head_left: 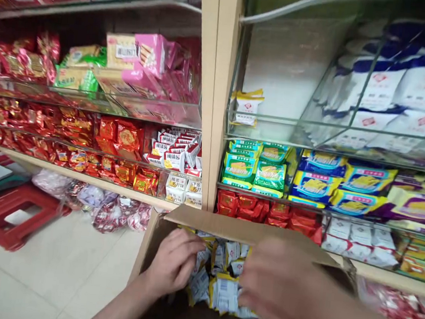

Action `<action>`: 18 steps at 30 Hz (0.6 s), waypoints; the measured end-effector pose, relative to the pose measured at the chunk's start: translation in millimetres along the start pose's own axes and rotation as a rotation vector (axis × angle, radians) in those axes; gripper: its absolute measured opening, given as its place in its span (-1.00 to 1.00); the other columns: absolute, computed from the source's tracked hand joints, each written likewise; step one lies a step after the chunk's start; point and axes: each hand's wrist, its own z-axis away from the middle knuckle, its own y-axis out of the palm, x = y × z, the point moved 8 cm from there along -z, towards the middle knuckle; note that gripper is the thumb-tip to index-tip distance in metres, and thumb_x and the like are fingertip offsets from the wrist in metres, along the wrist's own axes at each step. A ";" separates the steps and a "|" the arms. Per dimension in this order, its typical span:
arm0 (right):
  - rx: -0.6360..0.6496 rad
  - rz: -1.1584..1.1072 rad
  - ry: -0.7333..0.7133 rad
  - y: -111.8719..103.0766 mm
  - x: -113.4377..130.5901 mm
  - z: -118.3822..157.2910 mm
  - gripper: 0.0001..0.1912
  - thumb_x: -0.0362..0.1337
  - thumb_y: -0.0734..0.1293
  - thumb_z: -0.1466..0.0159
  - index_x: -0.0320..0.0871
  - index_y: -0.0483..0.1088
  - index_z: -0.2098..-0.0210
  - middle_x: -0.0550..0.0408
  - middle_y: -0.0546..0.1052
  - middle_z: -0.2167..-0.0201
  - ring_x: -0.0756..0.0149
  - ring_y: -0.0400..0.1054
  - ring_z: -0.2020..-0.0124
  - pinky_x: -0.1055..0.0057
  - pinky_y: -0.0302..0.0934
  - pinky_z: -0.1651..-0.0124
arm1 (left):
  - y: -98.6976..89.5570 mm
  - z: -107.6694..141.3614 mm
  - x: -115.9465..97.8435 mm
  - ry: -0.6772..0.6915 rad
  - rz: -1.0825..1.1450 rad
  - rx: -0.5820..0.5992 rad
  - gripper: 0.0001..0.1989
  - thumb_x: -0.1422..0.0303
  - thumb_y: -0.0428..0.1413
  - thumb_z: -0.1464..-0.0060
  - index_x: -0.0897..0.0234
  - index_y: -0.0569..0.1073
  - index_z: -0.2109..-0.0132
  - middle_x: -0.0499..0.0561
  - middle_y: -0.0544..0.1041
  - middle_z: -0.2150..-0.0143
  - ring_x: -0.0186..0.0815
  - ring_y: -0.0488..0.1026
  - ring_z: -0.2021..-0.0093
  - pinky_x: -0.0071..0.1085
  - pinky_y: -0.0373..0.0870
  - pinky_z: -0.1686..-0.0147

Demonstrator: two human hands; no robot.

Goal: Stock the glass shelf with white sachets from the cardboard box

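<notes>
An opened cardboard box (207,222) stands in front of me, holding many small white-and-yellow snack packets (226,294). My left hand (174,264) reaches into its left side. Its fingers are curled in toward the thumb beside the packets, and what they hold, if anything, is hidden. On the right, my right hand (279,284) is over the packets, smeared by motion. Its fingers cannot be made out clearly. A few similar white-and-yellow packets (247,108) stand in a glass shelf compartment above the box.
Glass-fronted shelves hold red-wrapped snacks (127,139), pink packs (150,57), green packets (239,169), blue-and-yellow packets (316,183) and large white bags (382,87). A wooden post (213,90) divides them. A red plastic stool (17,217) and bagged goods (118,213) are on the tiled floor at left.
</notes>
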 end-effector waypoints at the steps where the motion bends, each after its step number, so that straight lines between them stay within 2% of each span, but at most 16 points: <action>1: 0.139 -0.033 -0.035 34.7 4.1 29.5 -0.84 -0.14 0.23 -0.15 0.11 0.36 0.53 0.37 0.44 0.61 0.53 0.31 0.55 0.59 0.30 0.44 | 16.5 8.3 -1.7 -0.031 0.066 0.114 -0.69 0.60 -0.06 -0.01 0.22 0.37 0.12 0.04 0.50 0.24 -0.32 0.42 0.21 -0.38 0.34 0.21; 2: 0.366 -0.051 0.072 76.3 -7.3 58.7 -0.83 -0.23 0.19 -0.19 0.08 0.38 0.48 0.27 0.47 0.55 0.44 0.35 0.47 0.51 0.34 0.38 | 34.8 16.8 -0.8 -0.094 0.114 0.244 -0.69 0.59 -0.08 -0.03 0.22 0.39 0.12 0.04 0.50 0.22 -0.33 0.42 0.19 -0.40 0.34 0.19; 3: 0.540 -0.114 0.167 111.8 -20.1 85.0 -0.81 -0.28 0.16 -0.20 0.04 0.40 0.40 0.20 0.49 0.43 0.35 0.38 0.36 0.42 0.36 0.28 | 52.6 25.5 0.9 -0.164 0.146 0.370 -0.69 0.57 -0.09 -0.05 0.21 0.40 0.11 0.04 0.50 0.20 -0.33 0.41 0.17 -0.41 0.33 0.16; 4: 0.571 -0.127 0.322 134.5 -40.8 102.7 -0.79 -0.32 0.15 -0.17 -0.02 0.42 0.37 0.12 0.49 0.38 0.26 0.39 0.31 0.33 0.35 0.22 | 68.4 33.4 2.4 -0.225 0.167 0.484 -0.70 0.54 -0.10 -0.07 0.20 0.41 0.10 0.04 0.50 0.18 -0.32 0.41 0.15 -0.42 0.32 0.14; 6: 0.561 -0.122 0.442 165.4 -70.4 116.8 -0.70 -0.39 0.14 -0.14 -0.14 0.38 0.18 -0.02 0.45 0.16 0.16 0.34 0.12 0.26 0.27 0.06 | 90.1 43.8 4.2 -0.303 0.178 0.636 -0.72 0.48 -0.08 -0.08 0.17 0.42 0.10 0.01 0.51 0.18 -0.31 0.42 0.16 -0.42 0.32 0.13; 8: 0.510 -0.101 0.483 182.0 -90.2 111.4 -0.54 -0.41 0.15 -0.11 -0.27 0.25 -0.02 -0.13 0.31 -0.05 0.13 0.21 -0.06 0.30 0.15 -0.10 | 100.3 47.5 5.5 -0.342 0.165 0.694 -0.73 0.45 -0.04 -0.06 0.15 0.43 0.11 -0.01 0.52 0.20 -0.30 0.44 0.19 -0.45 0.34 0.17; 10: 0.489 -0.072 0.501 193.3 -100.1 100.1 -0.42 -0.48 0.13 -0.07 -0.34 0.13 -0.11 -0.18 0.20 -0.14 0.13 0.10 -0.14 0.31 0.03 -0.17 | 103.1 48.8 8.0 -0.356 0.130 0.683 -0.74 0.47 0.00 -0.02 0.15 0.44 0.14 -0.02 0.53 0.22 -0.30 0.45 0.22 -0.46 0.36 0.21; 11: 0.476 -0.049 0.505 197.6 -102.4 94.3 -0.37 -0.53 0.10 -0.04 -0.33 0.10 -0.14 -0.17 0.20 -0.14 0.12 0.09 -0.15 0.28 0.01 -0.18 | 103.4 50.6 12.0 -0.379 0.102 0.660 -0.72 0.48 0.01 0.01 0.16 0.44 0.13 -0.01 0.52 0.21 -0.29 0.45 0.21 -0.45 0.36 0.20; 14: 0.430 0.037 0.521 210.8 -106.9 83.5 -0.25 -0.64 0.02 0.01 -0.14 0.06 -0.17 -0.06 0.25 -0.12 0.17 0.09 -0.15 0.24 0.04 -0.15 | 109.4 62.3 32.5 -0.454 0.061 0.592 -0.66 0.53 0.04 0.10 0.15 0.45 0.14 -0.01 0.51 0.14 -0.28 0.42 0.12 -0.43 0.32 0.09; 16: 0.433 0.106 0.556 222.0 -113.3 83.0 -0.24 -0.65 0.02 0.01 -0.05 0.07 -0.16 -0.06 0.30 -0.08 0.14 0.16 -0.11 0.21 0.12 -0.09 | 121.3 70.8 47.3 -0.449 0.094 0.594 -0.66 0.51 0.07 0.15 0.14 0.47 0.16 -0.02 0.53 0.18 -0.30 0.44 0.16 -0.47 0.33 0.12; 18: 0.460 0.186 0.601 231.7 -122.1 85.2 -0.28 -0.64 0.05 0.01 -0.06 0.19 -0.10 -0.10 0.40 0.02 0.08 0.29 0.00 0.19 0.21 0.01 | 130.6 75.5 63.9 -0.469 0.101 0.579 -0.76 0.43 0.11 0.14 0.12 0.50 0.24 -0.06 0.56 0.27 -0.33 0.47 0.25 -0.52 0.37 0.22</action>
